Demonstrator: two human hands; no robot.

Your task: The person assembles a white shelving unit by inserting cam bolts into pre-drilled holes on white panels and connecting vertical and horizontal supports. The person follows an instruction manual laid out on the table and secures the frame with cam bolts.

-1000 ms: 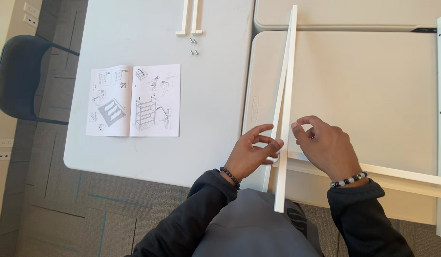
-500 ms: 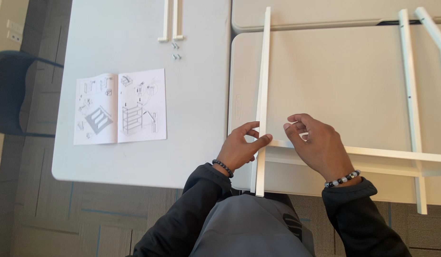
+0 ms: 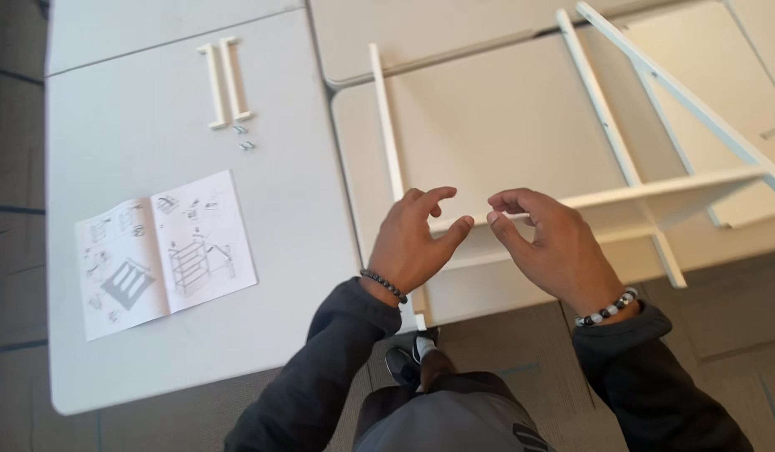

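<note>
So, two hands are seen over the near edge of the cream worktop [image 3: 505,109], both held above a white frame of slats that's laid flat there. The left hand [image 3: 417,243] is held with its fingers [image 3: 433,198] curled and spread apart, thumb stuck out toward the right, nothing gripped in it. It's positioned right over the near end of the long white upright slat [image 3: 385,117], which is run from the far edge of the worktop back toward the person; whether the palm is actually touching the slat can't be told, since the slat is hidden under the hand. The right hand [image 3: 551,251] is likewise loosely curled and open, its fingertips just above the white cross rail [image 3: 647,192], and nothing is clamped there either. A dark bead bracelet is worn on the left wrist, and a black-and-white bead one on the right.

Further right, a second upright slat [image 3: 609,134] and a slanted white brace [image 3: 689,100] are joined to the same frame.

On the grey worktop [image 3: 153,360] at left, an open instruction booklet [image 3: 166,251] is spread flat. Further back, two short white rails [image 3: 223,81] are laid side by side, with a few small screws [image 3: 243,137] left loose just in front of them, not kept in any tray or bag.
</note>
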